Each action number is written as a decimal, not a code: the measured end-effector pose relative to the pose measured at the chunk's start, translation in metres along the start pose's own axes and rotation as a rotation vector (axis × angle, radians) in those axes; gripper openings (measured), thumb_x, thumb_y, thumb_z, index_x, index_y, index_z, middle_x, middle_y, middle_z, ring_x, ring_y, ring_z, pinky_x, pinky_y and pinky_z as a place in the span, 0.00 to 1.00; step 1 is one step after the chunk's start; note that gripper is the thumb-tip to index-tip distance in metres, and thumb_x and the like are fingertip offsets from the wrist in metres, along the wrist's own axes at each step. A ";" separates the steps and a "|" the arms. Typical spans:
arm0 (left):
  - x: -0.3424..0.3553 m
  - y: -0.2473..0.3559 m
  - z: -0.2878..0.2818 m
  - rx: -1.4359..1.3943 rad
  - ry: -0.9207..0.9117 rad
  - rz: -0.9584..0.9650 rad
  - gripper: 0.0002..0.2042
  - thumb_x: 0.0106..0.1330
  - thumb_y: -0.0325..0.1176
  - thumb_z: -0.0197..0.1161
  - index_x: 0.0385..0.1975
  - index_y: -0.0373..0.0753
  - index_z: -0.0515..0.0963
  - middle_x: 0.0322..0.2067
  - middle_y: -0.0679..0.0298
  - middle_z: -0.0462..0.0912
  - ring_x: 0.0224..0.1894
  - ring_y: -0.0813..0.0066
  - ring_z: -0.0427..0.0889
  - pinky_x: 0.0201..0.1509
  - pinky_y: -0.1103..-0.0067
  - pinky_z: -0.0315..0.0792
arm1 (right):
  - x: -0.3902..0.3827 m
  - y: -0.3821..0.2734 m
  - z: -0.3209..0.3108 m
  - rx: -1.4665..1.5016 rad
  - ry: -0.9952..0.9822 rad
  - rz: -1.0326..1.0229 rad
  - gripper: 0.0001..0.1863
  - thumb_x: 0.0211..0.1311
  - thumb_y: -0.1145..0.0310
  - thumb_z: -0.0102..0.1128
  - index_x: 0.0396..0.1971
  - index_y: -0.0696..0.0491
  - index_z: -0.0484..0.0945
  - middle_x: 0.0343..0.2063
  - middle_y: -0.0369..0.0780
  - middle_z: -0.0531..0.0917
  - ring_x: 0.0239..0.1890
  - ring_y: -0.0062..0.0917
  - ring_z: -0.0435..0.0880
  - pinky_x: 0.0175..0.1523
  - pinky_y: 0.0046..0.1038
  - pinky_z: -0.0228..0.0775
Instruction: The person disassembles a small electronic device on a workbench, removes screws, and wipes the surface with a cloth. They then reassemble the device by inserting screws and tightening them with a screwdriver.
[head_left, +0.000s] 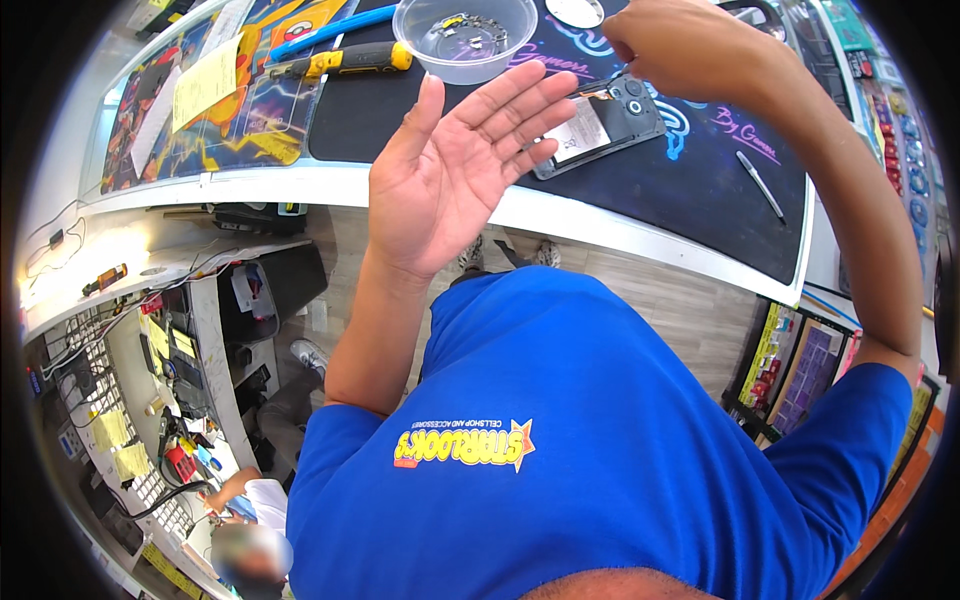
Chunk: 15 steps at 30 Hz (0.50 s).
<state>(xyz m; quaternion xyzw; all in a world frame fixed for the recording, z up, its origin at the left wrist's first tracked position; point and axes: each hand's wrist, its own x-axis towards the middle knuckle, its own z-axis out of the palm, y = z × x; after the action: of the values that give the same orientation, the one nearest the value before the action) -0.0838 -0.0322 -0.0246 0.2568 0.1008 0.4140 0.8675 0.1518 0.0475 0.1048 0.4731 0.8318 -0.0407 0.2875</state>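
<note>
1 opened phone (605, 120) lies on the dark mat (715, 200), between my left hand (440, 190) and my right hand (665, 50). On the left I have nothing held: palm up, fingers straight, thumb wide. On the right the fingers bend together near the phone's top edge; I cannot tell whether they pinch anything. I judge the step as work inside the phone; the next move seems to call for a light, steady touch. 1 clear bowl (455, 68) contains small loose parts (480, 40).
</note>
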 end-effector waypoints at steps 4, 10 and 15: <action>-0.004 0.001 -0.001 -0.352 -0.059 -0.052 0.41 0.85 0.59 0.37 0.80 0.25 0.49 0.80 0.39 0.51 0.83 0.50 0.55 0.82 0.61 0.58 | 0.007 0.001 0.004 -0.018 0.024 -0.001 0.10 0.56 0.73 0.62 0.31 0.63 0.88 0.31 0.55 0.88 0.39 0.48 0.90 0.44 0.45 0.81; -0.004 -0.001 -0.008 -0.248 -0.034 -0.046 0.38 0.85 0.56 0.39 0.80 0.28 0.53 0.79 0.44 0.58 0.78 0.56 0.64 0.77 0.64 0.64 | 0.015 0.004 0.007 -0.116 -0.009 -0.051 0.10 0.56 0.72 0.61 0.26 0.62 0.89 0.29 0.54 0.88 0.36 0.47 0.90 0.42 0.44 0.80; -0.006 -0.004 -0.007 0.296 0.098 0.057 0.32 0.85 0.51 0.43 0.75 0.29 0.65 0.70 0.51 0.73 0.71 0.66 0.72 0.70 0.71 0.67 | 0.012 0.003 0.009 -0.101 0.049 -0.070 0.10 0.55 0.72 0.62 0.26 0.62 0.89 0.28 0.54 0.88 0.35 0.47 0.90 0.42 0.44 0.80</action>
<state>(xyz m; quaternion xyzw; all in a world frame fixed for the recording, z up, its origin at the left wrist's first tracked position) -0.0878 -0.0365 -0.0327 0.3642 0.1958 0.4312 0.8019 0.1534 0.0551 0.0916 0.4295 0.8556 0.0028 0.2889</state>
